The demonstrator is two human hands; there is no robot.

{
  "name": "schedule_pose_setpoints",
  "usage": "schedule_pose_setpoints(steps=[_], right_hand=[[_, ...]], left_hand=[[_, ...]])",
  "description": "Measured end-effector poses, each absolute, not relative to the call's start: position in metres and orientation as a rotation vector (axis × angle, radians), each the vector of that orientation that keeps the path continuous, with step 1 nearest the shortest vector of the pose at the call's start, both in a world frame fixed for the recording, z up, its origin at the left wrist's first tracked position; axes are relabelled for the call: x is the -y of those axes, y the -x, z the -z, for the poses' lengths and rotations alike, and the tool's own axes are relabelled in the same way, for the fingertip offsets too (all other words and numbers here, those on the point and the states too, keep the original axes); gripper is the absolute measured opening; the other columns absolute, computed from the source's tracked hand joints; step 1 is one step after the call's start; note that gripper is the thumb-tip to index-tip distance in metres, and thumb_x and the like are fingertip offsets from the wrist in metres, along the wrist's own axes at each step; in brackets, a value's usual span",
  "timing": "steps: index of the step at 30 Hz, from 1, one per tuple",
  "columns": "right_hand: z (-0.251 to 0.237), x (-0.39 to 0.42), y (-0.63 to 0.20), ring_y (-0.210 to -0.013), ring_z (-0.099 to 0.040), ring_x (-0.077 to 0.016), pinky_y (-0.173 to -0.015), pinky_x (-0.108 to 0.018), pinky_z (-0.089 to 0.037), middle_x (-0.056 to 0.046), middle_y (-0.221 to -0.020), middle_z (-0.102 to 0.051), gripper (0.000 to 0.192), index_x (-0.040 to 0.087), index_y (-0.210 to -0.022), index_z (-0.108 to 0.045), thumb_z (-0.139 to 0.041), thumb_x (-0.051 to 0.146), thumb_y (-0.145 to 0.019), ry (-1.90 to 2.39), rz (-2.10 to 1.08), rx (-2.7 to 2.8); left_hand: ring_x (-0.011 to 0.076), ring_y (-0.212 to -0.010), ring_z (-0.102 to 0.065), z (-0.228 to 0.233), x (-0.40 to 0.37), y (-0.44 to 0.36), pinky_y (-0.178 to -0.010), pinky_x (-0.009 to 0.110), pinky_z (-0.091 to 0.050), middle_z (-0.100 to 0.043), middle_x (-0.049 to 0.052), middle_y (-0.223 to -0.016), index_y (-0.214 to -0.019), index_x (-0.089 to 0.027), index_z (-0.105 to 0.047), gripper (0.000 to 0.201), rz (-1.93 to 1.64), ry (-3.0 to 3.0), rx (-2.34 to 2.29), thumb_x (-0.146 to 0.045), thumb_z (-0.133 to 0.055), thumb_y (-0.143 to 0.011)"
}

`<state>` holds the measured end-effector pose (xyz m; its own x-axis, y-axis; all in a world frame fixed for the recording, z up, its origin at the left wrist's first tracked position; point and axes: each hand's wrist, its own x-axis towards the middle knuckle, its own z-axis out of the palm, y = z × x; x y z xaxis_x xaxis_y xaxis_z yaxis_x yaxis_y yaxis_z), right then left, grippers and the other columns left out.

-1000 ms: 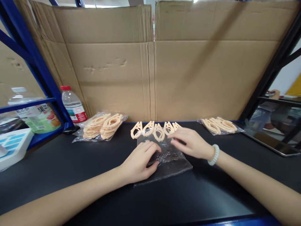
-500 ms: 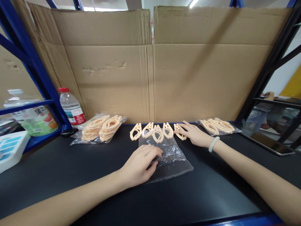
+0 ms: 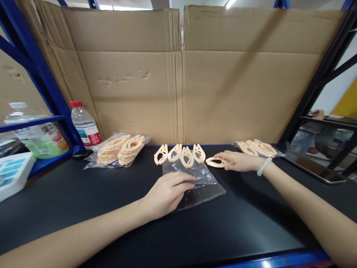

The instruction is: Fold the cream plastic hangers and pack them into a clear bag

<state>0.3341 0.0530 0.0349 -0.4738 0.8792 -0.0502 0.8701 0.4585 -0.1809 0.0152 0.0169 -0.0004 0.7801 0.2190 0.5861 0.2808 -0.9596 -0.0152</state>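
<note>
My left hand (image 3: 169, 193) rests over a clear plastic bag (image 3: 205, 193), a fold of its film running to my fingertips. My right hand (image 3: 240, 162) grips a beige plastic folding hanger (image 3: 219, 166), turned sideways just right of the bag. Beyond the bag is a row of similar folded hangers: the leftmost hanger (image 3: 161, 154), a second hanger (image 3: 175, 153), a third hanger (image 3: 186, 157) lying a little nearer over the bag's far end, and the rightmost hanger (image 3: 199, 153).
A bag of stacked hangers (image 3: 119, 150) lies at the back left, another bagged set (image 3: 258, 148) at the back right. A red-capped bottle (image 3: 85, 126) stands left by the cardboard wall (image 3: 237, 82). A dark flat device (image 3: 315, 169) lies far right on the black tabletop (image 3: 242, 223).
My right hand has taken hold of the end hanger and turned it sideways, apart from the row. The fingers of my left hand have come closer together on the bag.
</note>
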Motion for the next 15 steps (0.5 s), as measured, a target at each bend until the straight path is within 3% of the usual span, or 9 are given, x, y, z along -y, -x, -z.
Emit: schedule_pose_setpoints(steps=[7, 9, 12, 15], right_hand=[[-0.046, -0.043, -0.336, -0.074, -0.060, -0.0210, -0.064, -0.029, -0.046, -0.006, -0.093, -0.065, 0.060, 0.018, -0.125, -0.054, -0.058, 0.015, -0.065, 1.727, -0.329, 2.624], [-0.050, -0.040, -0.335, -0.078, -0.060, -0.0217, -0.066, -0.030, -0.046, -0.007, -0.096, -0.065, 0.057, 0.017, -0.124, -0.055, -0.058, 0.019, -0.068, 1.665, -0.380, 2.633], [-0.053, -0.038, -0.332, -0.097, -0.057, -0.0241, -0.083, -0.034, -0.045, -0.011, -0.112, -0.061, 0.043, 0.015, -0.121, -0.057, -0.053, 0.031, -0.081, 1.450, -0.411, 2.605], [-0.053, -0.037, -0.325, -0.082, -0.060, -0.0192, -0.076, -0.033, -0.047, -0.010, -0.103, -0.063, 0.039, 0.015, -0.110, -0.061, -0.038, 0.041, -0.092, 1.346, -0.392, 2.500]], left_hand=[[0.0218, -0.107, -0.058, -0.001, -0.014, -0.018, -0.091, 0.038, -0.051, -0.064, 0.010, -0.117, -0.116, -0.016, -0.057, 0.032, 0.915, 2.890, 0.415, -0.008, -0.046, -0.086], [0.0222, -0.109, -0.058, -0.002, -0.014, -0.019, -0.092, 0.038, -0.051, -0.063, 0.010, -0.118, -0.117, -0.015, -0.056, 0.033, 0.910, 2.901, 0.426, -0.009, -0.046, -0.086], [0.0223, -0.110, -0.056, -0.003, -0.013, -0.019, -0.093, 0.039, -0.050, -0.063, 0.010, -0.118, -0.119, -0.015, -0.055, 0.034, 0.905, 2.918, 0.441, -0.009, -0.046, -0.086], [0.0221, -0.111, -0.056, -0.003, -0.013, -0.019, -0.095, 0.040, -0.049, -0.062, 0.010, -0.119, -0.120, -0.017, -0.054, 0.035, 0.894, 2.939, 0.452, -0.010, -0.045, -0.087]])
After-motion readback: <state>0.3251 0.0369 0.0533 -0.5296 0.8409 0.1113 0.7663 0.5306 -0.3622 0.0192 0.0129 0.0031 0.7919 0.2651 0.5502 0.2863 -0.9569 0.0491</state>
